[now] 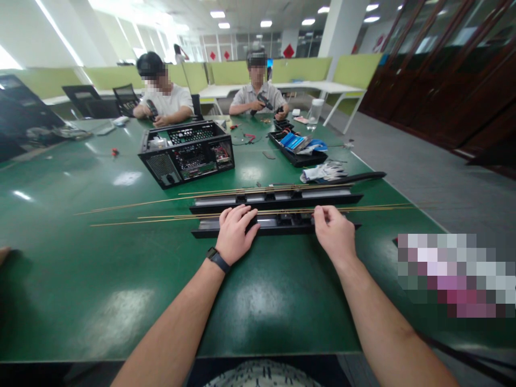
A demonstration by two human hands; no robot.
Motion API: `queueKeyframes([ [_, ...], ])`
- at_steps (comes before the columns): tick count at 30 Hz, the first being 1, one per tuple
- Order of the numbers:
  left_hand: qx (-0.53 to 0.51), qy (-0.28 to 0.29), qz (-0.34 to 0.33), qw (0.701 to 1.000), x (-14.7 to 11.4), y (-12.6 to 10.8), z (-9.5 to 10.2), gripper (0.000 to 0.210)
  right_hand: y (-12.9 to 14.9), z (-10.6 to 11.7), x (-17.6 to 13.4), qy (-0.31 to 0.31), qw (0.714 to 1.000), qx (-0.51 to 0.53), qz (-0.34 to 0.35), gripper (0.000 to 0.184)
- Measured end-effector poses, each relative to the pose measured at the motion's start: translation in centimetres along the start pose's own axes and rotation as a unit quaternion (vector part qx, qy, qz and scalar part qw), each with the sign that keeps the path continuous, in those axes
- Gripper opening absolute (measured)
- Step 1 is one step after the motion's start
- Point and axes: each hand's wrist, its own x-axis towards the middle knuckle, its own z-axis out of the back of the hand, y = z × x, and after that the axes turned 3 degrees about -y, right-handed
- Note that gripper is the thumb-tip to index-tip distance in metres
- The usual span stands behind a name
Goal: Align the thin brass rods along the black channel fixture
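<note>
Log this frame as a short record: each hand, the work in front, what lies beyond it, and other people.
Left hand: spread over the near rail, watch at the wrist
Right hand: fingers curled by the near rail's right end; grip unclear
Work: near rail and far rail, golden rods along both
Surface: green table
Beyond: computer case, tray, gloves
People: two co-workers across the table, holding dark tools

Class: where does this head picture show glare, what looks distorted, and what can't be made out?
Head view: the upper-left background is washed out, and glare patches mark the green table; head view: the brown cabinets lean, likely wide-angle distortion; head view: pixel blocks hide something at lower right, and the thin rods blur toward their right tips.
</note>
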Motion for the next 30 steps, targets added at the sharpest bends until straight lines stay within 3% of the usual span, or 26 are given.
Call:
queueKeyframes([
  [23,0.002,0.000,-0.002,1.000,-0.13,0.00,-0.04,0.036,0.43,0.17,-0.05,0.009,0.999,-0.020,-0.028,0.045],
  [30,0.001,0.005,0.002,1.000,-0.14,-0.06,0.01,0.036,0.14,0.08,-0.17,-0.007,1.000,-0.018,-0.007,0.045],
])
